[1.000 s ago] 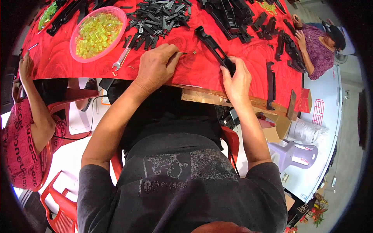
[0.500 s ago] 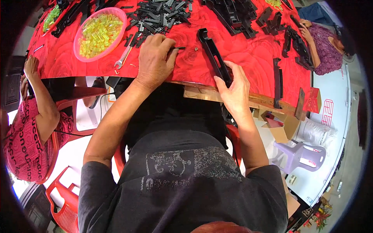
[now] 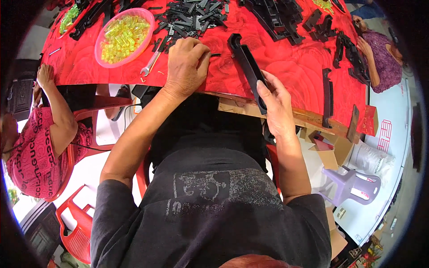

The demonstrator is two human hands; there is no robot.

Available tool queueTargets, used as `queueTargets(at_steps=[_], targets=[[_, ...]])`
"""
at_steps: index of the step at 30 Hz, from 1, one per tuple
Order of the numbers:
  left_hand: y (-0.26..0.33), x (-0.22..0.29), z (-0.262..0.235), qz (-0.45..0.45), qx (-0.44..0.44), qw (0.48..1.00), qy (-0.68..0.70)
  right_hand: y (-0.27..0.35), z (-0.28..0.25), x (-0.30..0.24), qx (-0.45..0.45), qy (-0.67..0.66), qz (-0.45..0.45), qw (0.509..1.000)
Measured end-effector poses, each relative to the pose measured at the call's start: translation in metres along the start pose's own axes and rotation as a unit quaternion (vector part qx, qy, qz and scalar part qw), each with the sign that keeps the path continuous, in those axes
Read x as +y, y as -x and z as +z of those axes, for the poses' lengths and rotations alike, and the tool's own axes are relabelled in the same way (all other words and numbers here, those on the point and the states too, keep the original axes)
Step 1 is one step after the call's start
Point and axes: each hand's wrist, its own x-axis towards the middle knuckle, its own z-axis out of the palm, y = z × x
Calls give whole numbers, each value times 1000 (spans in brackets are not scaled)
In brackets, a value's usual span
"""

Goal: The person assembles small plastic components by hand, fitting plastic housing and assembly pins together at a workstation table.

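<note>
A long black plastic part [image 3: 246, 64], slotted and with a rounded far end, slants toward me over the red cloth. My right hand [image 3: 279, 105] is closed around its near end, thumb along the top, and that end reaches past the table's edge. My left hand [image 3: 187, 67] rests on the cloth with fingers curled in. From beside its thumb pokes a small dark strip [image 3: 216, 55], mostly hidden by the hand. Just left of that hand lies a metal wrench [image 3: 152, 63]. Beyond the fingers spreads a pile of small black plastic pieces [image 3: 192, 18].
A pink basket [image 3: 99, 50] of yellow translucent pieces stands at left. Larger black parts [image 3: 277, 20] lie heaped at the back right, and one long black part [image 3: 328, 98] lies near the right edge. Other people sit at both sides. A purple stool [image 3: 346, 181] stands at lower right.
My right hand has wrapped around the long black part, and its near end has come up and toward me. My left hand keeps its place on the cloth. The whole view has shifted slightly.
</note>
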Motion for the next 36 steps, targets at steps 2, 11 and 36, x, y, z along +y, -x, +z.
queueTargets(at_steps=[2,11,36], targets=[[-3,-1,0,-4,2,1000,5,0,2,1,-1,-8,5,1000],[-35,-27,-9,-18,-18,999,-26,0,13,3,-21,-119,57,991],[-60,-36,16,99,-140,978,-119,0,20,18,25,-177,3,984]])
